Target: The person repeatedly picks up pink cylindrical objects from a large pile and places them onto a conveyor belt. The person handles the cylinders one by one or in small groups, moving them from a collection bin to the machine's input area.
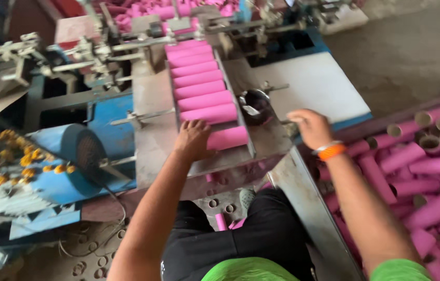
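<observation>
Row of pink tubes [199, 78] already lying side by side, crosswise, down the sloped metal tray [241, 99] of the machine, filling it almost from the top to the lower end. Lowest pink tube [228, 138] at the tray's foot, touching the left hand [193, 139], which lies flat over its near end with fingers spread; grip loose, pressing rather than clasping, nothing lifted. Right hand [308, 127] curled at the edge of the counter [313, 83], just beside a small dark metal bowl [255, 106]; grip half closed, and whether anything sits inside it cannot be told through the blur. Judging by this: feeding well under way, tray loaded, but plenty left to go, since a large heap of loose pink tubes [428, 171] waits in the bin on the right, near the right forearm with its orange wristband [331, 151].

Around: blue machine body [105, 130] with a round dark mesh cover [90, 151] on the left, a string of yellow flowers [17, 156] draped over it. More pink tubes beyond the machine, at the top. Short cut rings [220, 205] scattered on the floor below the knees. Thin metal rod [144, 117] jutting toward the tray's left side, close to the left hand's path; bowl crowding the right one.
</observation>
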